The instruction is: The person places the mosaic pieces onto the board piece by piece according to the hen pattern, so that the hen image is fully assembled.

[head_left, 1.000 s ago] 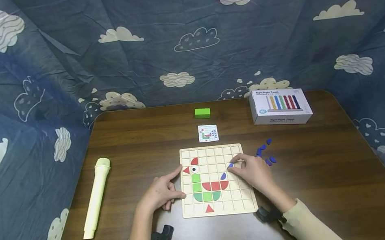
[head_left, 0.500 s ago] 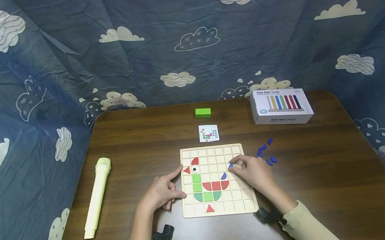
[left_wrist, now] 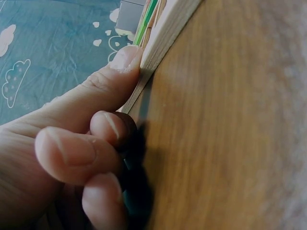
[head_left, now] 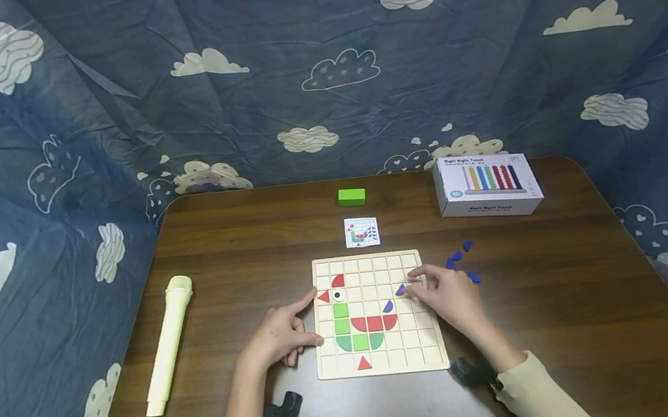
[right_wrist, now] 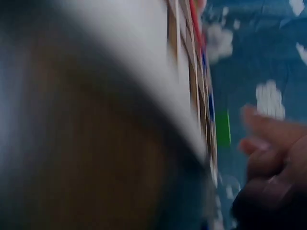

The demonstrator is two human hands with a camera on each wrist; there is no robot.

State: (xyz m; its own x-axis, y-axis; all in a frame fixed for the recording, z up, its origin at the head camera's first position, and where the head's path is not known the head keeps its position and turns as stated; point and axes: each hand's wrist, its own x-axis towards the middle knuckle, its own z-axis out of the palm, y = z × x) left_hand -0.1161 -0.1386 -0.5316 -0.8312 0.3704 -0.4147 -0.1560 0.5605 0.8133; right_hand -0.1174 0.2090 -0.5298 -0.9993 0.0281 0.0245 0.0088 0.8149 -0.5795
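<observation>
A pale wooden grid board (head_left: 382,365) lies on the table with red, green and blue pieces set in its squares. My left hand (head_left: 277,334) rests at the board's left edge, thumb and index finger spread against it and the other fingers bent. In the left wrist view, the thumb (left_wrist: 125,60) touches the board's side. Over the board's right part is my right hand (head_left: 448,292), thumb and index finger apart with nothing between them. One blue half-round piece (head_left: 400,290) lies in a square by its thumb; a second blue piece (head_left: 388,306) sits diagonally below it.
Several loose blue pieces (head_left: 457,256) lie right of the board. Behind it are a small pattern card (head_left: 361,232) and a green block (head_left: 351,197). A white box (head_left: 487,185) stands at the back right, and a pale yellow microphone-shaped stick (head_left: 169,346) lies at the left.
My right hand has let go of the blue piece and shifted right, so the piece shows on the board. The left hand has stayed at the board's edge.
</observation>
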